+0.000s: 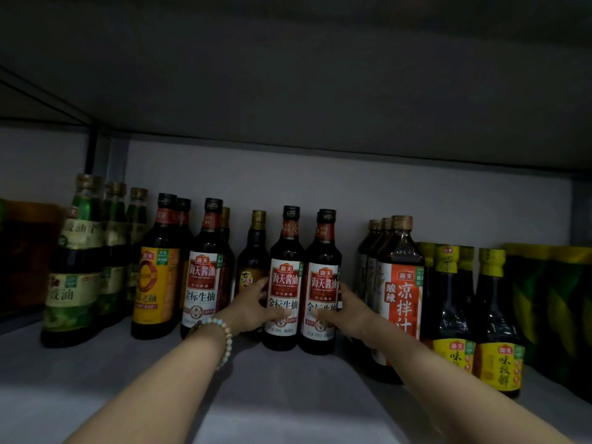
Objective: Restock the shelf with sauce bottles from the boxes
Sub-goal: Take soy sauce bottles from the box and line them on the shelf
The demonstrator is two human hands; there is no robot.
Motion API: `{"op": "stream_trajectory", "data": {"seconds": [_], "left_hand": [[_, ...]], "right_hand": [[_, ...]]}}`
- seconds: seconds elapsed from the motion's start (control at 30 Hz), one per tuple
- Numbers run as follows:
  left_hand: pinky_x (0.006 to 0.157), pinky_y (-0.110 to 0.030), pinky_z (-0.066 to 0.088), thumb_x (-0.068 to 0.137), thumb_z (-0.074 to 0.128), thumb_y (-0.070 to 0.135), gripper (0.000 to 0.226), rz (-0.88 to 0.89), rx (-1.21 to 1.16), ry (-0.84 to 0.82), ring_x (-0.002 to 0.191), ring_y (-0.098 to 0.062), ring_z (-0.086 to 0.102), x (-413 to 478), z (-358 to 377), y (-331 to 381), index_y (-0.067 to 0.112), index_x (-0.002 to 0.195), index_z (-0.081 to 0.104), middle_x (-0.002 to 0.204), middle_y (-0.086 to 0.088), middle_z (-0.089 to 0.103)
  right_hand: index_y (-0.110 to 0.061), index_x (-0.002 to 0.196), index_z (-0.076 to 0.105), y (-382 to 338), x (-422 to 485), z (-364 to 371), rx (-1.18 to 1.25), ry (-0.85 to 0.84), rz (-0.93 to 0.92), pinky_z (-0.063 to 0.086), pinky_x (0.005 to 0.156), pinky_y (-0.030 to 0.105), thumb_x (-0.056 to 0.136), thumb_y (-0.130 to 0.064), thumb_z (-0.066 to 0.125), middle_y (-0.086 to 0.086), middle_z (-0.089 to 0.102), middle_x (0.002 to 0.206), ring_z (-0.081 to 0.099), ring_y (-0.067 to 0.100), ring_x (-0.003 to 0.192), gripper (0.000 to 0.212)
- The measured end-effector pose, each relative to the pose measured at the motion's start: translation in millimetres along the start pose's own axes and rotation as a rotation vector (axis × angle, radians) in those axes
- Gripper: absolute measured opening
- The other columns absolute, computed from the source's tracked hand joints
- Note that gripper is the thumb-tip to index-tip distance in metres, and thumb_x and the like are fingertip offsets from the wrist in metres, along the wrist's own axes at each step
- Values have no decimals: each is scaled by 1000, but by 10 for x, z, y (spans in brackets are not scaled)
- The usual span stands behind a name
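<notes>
Two dark soy sauce bottles with red-and-white labels stand upright side by side on the grey shelf, in the middle. My left hand grips the left bottle low on its label, thumb across the front. My right hand grips the right bottle the same way from the right side. A bead bracelet sits on my left wrist. No boxes are in view.
Rows of other bottles flank the pair: green-labelled ones far left, a yellow-labelled one, another red-and-white one, an orange-labelled row on the right, then yellow-capped bottles. One dark bottle stands behind. The upper shelf hangs low overhead.
</notes>
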State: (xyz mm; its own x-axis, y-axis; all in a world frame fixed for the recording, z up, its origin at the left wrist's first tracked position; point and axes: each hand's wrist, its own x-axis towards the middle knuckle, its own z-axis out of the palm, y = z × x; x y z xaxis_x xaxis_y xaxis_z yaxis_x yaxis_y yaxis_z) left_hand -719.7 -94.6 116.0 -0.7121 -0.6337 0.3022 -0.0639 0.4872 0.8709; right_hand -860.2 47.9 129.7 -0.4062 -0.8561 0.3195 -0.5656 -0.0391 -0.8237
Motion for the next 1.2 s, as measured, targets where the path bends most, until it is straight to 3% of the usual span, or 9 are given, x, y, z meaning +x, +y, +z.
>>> {"op": "stream_trajectory", "data": {"seconds": [0.27,0.47,0.7,0.83,1.0,1.13,1.2], "left_hand": [[98,-30,44,79,73,11,74,65,9,-3,127,-14,47,-38,32,-37,20,142,35,134,0,54],[100,-31,43,81,71,11,74,80,63,27,126,-17,47,-44,64,-59,19,143,31,134,-1,52],[104,-33,41,82,70,17,70,114,151,111,119,-12,48,-274,27,124,15,141,30,133,3,49],[101,-27,40,87,64,30,66,122,222,144,123,-17,51,-606,-30,393,13,142,31,140,2,47],[102,-23,32,90,58,36,71,151,321,116,134,-16,38,-1020,91,642,20,148,21,149,7,34],[110,-29,29,88,53,51,75,206,452,88,138,-17,33,-1348,259,783,23,149,21,154,4,28],[109,-29,28,88,48,58,76,230,528,81,139,-17,31,-1539,399,899,23,149,20,155,3,26]], "right_hand": [[-10,134,39,12,-3,20,-37,26,10,40,99,30,85,-3,65,10,54,133,50,24,126,55],[-9,137,33,62,21,23,-37,57,56,41,95,28,85,-6,66,8,53,134,48,24,127,62],[-5,135,35,54,-23,68,-55,80,84,41,107,40,81,-17,73,9,55,133,51,25,126,67],[-4,142,29,-300,-436,-37,-115,80,66,34,101,25,94,-23,56,5,45,139,43,22,131,58],[-15,149,20,-518,-957,-373,-307,30,57,35,104,30,93,-46,50,5,30,154,37,24,137,71],[-12,147,27,-575,-1508,-765,-372,65,15,37,93,19,94,-42,51,3,37,150,46,15,126,65],[-11,145,31,-541,-1775,-965,-346,111,19,35,95,18,93,-41,53,2,40,148,46,10,122,64]]}}
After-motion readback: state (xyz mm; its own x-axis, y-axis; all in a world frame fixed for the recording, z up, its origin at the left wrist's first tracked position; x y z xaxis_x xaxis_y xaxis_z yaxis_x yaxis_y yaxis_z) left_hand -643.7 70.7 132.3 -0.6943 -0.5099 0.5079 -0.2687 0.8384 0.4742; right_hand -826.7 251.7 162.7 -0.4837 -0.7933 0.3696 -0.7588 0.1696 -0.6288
